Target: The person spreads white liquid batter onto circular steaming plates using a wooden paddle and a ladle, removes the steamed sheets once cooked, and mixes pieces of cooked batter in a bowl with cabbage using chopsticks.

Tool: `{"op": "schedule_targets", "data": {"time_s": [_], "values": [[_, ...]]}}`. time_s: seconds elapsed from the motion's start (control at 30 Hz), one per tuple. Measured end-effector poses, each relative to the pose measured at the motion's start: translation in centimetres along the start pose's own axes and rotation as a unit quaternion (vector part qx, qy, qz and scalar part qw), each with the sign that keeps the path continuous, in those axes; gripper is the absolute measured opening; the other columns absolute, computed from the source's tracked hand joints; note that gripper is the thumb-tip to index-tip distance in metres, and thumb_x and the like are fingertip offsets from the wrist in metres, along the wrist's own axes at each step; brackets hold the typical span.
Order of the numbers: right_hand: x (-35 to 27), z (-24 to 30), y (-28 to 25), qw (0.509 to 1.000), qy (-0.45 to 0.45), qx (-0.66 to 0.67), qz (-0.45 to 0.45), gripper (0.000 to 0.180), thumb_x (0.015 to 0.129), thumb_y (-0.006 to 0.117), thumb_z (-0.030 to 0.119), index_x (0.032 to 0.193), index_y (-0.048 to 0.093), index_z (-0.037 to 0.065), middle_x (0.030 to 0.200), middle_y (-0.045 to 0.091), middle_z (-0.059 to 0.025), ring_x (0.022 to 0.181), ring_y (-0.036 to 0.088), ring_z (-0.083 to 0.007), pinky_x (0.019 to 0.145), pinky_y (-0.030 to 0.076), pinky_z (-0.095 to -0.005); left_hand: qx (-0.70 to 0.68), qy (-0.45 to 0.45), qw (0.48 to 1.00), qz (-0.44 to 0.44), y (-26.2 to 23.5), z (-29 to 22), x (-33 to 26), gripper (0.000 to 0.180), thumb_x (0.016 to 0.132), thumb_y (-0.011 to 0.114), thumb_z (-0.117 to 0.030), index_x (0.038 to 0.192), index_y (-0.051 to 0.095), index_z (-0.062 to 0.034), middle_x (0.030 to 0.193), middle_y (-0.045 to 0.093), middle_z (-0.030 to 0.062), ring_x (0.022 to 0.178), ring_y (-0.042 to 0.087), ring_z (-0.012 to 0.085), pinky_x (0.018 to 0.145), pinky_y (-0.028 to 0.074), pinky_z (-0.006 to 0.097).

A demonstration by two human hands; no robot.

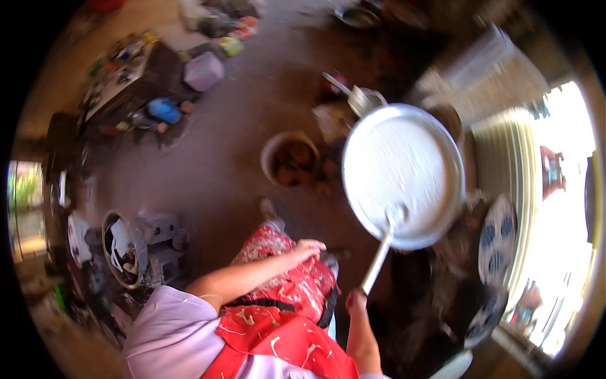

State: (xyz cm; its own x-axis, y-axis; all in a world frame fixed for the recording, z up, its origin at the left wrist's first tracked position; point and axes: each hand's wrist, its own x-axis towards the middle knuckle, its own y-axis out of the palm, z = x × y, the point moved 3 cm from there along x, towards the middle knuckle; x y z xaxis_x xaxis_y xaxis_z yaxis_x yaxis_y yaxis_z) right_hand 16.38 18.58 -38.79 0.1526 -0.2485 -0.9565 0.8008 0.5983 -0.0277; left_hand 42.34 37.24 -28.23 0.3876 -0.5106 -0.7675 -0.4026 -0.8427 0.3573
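Note:
A wide round metal pot (346, 183) full of thick white liquid (407, 158) stands ahead of me on the right. My right hand (356, 300) is wrapped round the lower end of a long pale handle. It belongs to a long-handled ladle (379, 259), whose rounded head rests at the liquid's near side, partly coated in white. In front of my red, white-spattered apron (278, 335), my left hand (308, 249) has its fingers stretched out and holds nothing. Motion blurs the view somewhat.
Beyond the pot is a smaller pan with a handle (366, 101). A pale bucket (268, 158) with brownish contents stands on the floor left of the pot. At the left are a tub (106, 234) and grey blocks (161, 227). Bright openings lie to the right.

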Motion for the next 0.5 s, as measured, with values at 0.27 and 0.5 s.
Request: {"op": "schedule_targets", "data": {"time_s": [0.27, 0.5], "values": [[-3.8, 3.9, 6.5, 0.916, -0.102, -0.386, 0.046, 0.013, 0.077, 0.058, 0.018, 0.073, 0.057, 0.006, 0.061, 0.055, -0.0042, 0.045, 0.048, -0.0157, 0.038, 0.038, -0.0301, -0.015, 0.114, 0.982, -0.149, -7.7, -12.1, -14.1, 0.029, 0.087, 0.051, -0.012, 0.115, 0.055, -0.0049, 0.073, 0.058, 0.0035, 0.054, 0.051, 0.0081, 0.049, 0.042, 0.02], [-2.7, 16.4, 33.6, 0.692, -0.349, -0.62, 0.122, 0.034, 0.08, 0.059, 0.034, 0.081, 0.066, 0.001, 0.067, 0.064, -0.005, 0.055, 0.057, -0.0158, 0.049, 0.045, -0.0333, -0.194, 0.188, 0.918, -0.29, -20.9, -12.8, -20.7, 0.021, 0.086, 0.052, -0.008, 0.104, 0.061, -0.0027, 0.071, 0.06, 0.0041, 0.053, 0.052, 0.0076, 0.047, 0.042, 0.02]]}}
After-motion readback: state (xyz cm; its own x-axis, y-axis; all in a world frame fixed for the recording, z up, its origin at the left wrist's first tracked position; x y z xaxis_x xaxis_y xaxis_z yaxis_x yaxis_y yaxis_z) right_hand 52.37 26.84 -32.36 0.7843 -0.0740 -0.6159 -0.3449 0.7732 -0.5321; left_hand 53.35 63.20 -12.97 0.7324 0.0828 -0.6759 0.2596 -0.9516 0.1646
